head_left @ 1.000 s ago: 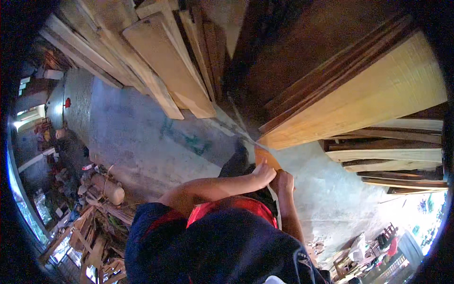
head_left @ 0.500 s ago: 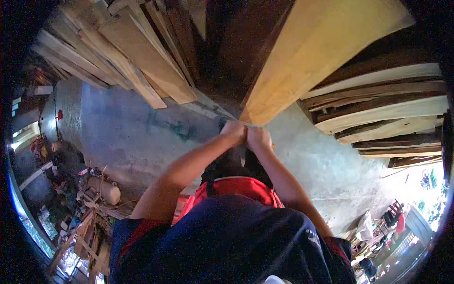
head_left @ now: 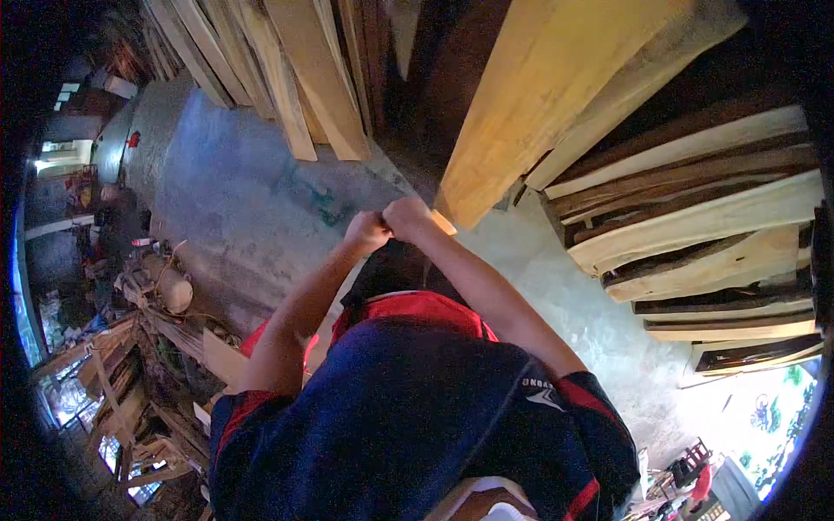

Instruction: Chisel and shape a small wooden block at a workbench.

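My left hand (head_left: 369, 231) and my right hand (head_left: 408, 219) are closed and touch each other in front of me, over the floor. What they grip, if anything, is hidden by my fingers. Beside the right knuckles shows a small strip of pale wood (head_left: 445, 223); whether the hand touches it I cannot tell. Just beyond stands a wide yellowish plank (head_left: 556, 87), its lower end close to my right hand. A second, paler board (head_left: 608, 113) leans behind its right side.
Several rough boards (head_left: 321, 78) lean at the far left. To the right is a stack of slabs with bark edges (head_left: 712, 213). A rounded tank (head_left: 178, 293) and wood scraps (head_left: 130, 373) lie at the left. The concrete floor (head_left: 252, 191) stretches between them.
Both hands have shifted left, away from the plank's lower end, and remain together. My view has turned, so the boards and the slab stack appear displaced. The paler board behind the plank now shows.
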A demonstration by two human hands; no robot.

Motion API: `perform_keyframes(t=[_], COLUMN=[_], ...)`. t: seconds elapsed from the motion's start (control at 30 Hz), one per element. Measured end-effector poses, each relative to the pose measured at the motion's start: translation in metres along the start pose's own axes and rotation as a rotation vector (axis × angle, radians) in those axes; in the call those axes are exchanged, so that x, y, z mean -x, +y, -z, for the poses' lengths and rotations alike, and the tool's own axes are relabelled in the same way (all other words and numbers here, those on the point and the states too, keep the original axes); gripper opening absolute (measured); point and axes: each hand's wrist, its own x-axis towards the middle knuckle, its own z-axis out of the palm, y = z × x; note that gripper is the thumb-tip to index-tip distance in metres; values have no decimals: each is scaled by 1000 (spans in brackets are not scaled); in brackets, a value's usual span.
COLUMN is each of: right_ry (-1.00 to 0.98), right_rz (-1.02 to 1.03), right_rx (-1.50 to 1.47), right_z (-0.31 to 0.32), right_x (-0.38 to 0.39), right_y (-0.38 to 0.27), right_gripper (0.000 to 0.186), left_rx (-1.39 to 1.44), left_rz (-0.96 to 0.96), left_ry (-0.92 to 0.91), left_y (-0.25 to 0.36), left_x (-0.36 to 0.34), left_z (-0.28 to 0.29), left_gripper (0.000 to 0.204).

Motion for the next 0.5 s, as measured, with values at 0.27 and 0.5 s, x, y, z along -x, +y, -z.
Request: perform_keyframes(t=[0.27,0.5], right_ry=[656,190], right_rz=[56,-958], right_rx=[-241,-477], right_z=[-46,-190], right_x=[83,228], right_y=[18,107], right_gripper=[40,48], left_rx=[-71,-102], left_rz=[19,-80], left_ry=[79,168], left_y=[-12,12], left_x=[33,-21], left_z=[-3,20], left_gripper=[35,41])
